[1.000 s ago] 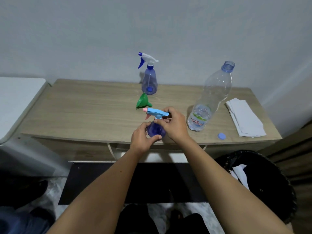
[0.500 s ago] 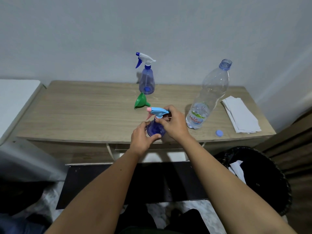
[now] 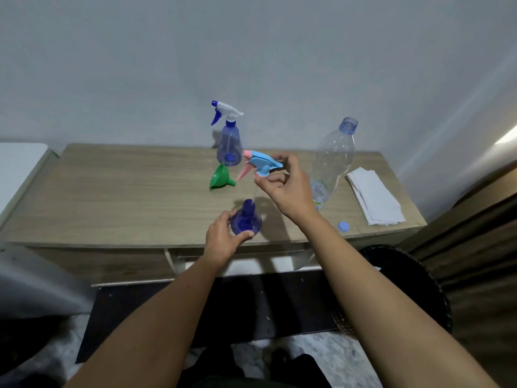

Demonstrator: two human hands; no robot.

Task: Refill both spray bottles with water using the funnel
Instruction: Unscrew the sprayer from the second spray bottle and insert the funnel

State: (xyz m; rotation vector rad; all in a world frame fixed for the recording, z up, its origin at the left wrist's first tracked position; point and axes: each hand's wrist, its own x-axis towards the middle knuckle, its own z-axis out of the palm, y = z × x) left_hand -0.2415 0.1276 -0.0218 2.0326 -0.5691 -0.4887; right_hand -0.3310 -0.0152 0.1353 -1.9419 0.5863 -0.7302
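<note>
Bottle (image 3: 246, 221) stood upright, gripped at base by left hand (image 3: 223, 240); right hand (image 3: 285, 189) pinched sprayer head (image 3: 263, 163) above neck, dip tube partly inside; funnel (image 3: 219, 177) lay just beyond.

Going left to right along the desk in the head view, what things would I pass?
Green funnel → dark blue bottle body held by the left hand → big clear water bottle → loose blue cap → stack of white napkins.
</note>
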